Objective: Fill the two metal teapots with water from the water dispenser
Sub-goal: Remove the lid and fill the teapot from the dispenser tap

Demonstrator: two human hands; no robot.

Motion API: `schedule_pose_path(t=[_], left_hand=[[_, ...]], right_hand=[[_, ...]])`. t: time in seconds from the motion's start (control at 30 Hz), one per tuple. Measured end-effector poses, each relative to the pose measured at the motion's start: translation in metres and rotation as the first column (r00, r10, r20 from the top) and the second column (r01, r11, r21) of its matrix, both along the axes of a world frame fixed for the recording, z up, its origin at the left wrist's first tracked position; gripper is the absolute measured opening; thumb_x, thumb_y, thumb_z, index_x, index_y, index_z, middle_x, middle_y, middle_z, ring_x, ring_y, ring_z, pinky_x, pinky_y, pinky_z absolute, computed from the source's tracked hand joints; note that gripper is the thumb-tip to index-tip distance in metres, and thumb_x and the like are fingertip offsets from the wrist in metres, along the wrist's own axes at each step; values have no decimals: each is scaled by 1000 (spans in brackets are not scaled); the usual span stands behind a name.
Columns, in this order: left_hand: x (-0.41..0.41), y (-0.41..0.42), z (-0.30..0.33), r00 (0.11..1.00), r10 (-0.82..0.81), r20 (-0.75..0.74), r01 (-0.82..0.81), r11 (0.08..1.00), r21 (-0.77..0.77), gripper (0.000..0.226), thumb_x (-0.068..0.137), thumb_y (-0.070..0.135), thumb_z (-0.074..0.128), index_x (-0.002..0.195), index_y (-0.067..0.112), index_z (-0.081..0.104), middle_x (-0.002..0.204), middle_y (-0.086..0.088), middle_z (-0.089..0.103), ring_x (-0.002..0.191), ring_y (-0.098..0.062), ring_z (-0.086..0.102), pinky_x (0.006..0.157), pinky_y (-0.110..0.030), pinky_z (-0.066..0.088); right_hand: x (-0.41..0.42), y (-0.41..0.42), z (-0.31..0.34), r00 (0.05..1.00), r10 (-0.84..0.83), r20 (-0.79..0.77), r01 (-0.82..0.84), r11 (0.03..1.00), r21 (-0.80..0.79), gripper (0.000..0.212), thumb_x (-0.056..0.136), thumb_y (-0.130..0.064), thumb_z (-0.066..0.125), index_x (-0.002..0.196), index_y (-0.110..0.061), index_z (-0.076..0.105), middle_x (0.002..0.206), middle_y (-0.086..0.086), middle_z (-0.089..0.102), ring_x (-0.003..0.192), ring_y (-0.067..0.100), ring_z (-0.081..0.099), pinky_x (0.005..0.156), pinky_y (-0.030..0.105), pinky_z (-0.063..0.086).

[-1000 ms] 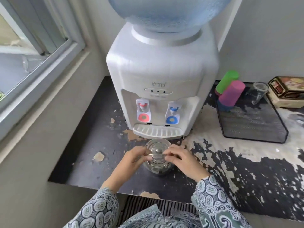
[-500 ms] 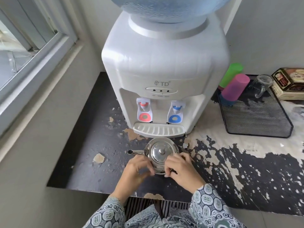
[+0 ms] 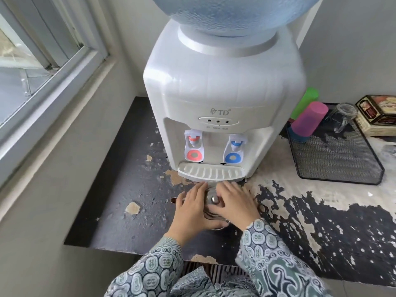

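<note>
Beside a window, at a peeling black worktop (image 3: pixel 132 189), faced a white water dispenser (image 3: pixel 222 86) topped with a blue bottle (image 3: pixel 231 13), seemingly holding water. Held one metal teapot (image 3: pixel 211 192) on the worktop just in front of the drip tray (image 3: pixel 211 172), touching or nearly touching its edge. Wrapped the left hand (image 3: pixel 190 209) round the near left side and laid the right hand (image 3: pixel 233 202) over the right side and lid, fingers spread, both grips resting closed on the pot rather than pinching it. Glimpsed the spout tip (image 3: pixel 173 200) poking out to the left. Saw no second teapot anywhere. Could not tell of any water inside, with the lid on and the knob showing between the hands. Judged the step as bringing the first pot up to the dispenser, with filling not yet begun. Needed next, by that reading, to take the lid off, raise the open mouth under the red tap (image 3: pixel 194 146) or blue tap (image 3: pixel 234 150), and press the lever with one hand free. Noted, well apart on a mesh tray (image 3: pixel 338 159) to the right, a pink cup (image 3: pixel 308 118), a green cup (image 3: pixel 306 101) and a clear glass (image 3: pixel 342 116), apparently empty
</note>
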State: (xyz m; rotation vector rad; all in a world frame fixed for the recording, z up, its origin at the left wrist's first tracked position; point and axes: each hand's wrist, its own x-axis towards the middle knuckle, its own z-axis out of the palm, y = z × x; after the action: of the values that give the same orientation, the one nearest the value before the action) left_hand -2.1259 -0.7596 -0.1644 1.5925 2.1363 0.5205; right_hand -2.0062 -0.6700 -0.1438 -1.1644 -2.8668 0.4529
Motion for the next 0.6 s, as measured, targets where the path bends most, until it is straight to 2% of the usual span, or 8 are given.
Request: schedule_pose_path(t=[0.07,0.17,0.27,0.33,0.43,0.6], left_hand=[[3,0,-4,999,38,-25,-36,997,63,107,57,77,58,141,20,26,149,9,29,137,-6,26,112,-33,15],[4,-1,-7,997,56,-49,-49,990,132,101,59,78,54,140,21,30,145,10,35,134,-7,33,109,-31,22],[5,-1,-7,998,49,-42,-43,989,139,102,57,79,48,140,23,30,144,11,36,133,-7,34,109,-29,22],[4,-1,-7,998,51,-30,-46,988,144,102,57,79,48,140,23,31,144,10,37,133,-7,35,109,-30,22],[3,-1,-8,998,61,-12,-59,988,143,101,57,77,55,139,23,33,144,10,38,132,-8,36,110,-29,23],[2,0,-7,997,68,27,-71,987,147,100,57,76,58,138,22,36,142,10,41,132,-8,37,110,-29,22]], right_hand=[[-8,2,-4,998,27,58,-30,998,49,53,71,-63,33,98,-20,49,102,-3,57,98,20,50,80,38,34],[-16,7,-5,995,95,36,-98,993,67,46,80,-56,40,102,-18,56,103,-1,62,100,20,55,81,38,36],[-18,9,-3,987,158,-43,-155,986,65,38,86,-42,45,97,-10,62,96,7,67,91,28,61,79,37,42],[-18,12,0,979,203,-36,-200,977,74,38,88,-38,44,91,-6,64,89,11,67,82,32,63,74,38,45],[-20,18,2,963,269,1,-268,959,90,40,88,-37,40,82,-6,65,80,11,68,73,31,64,65,37,45],[-20,21,1,963,268,-24,-266,961,74,42,87,-35,39,74,-8,67,71,8,70,66,28,63,63,36,46]])
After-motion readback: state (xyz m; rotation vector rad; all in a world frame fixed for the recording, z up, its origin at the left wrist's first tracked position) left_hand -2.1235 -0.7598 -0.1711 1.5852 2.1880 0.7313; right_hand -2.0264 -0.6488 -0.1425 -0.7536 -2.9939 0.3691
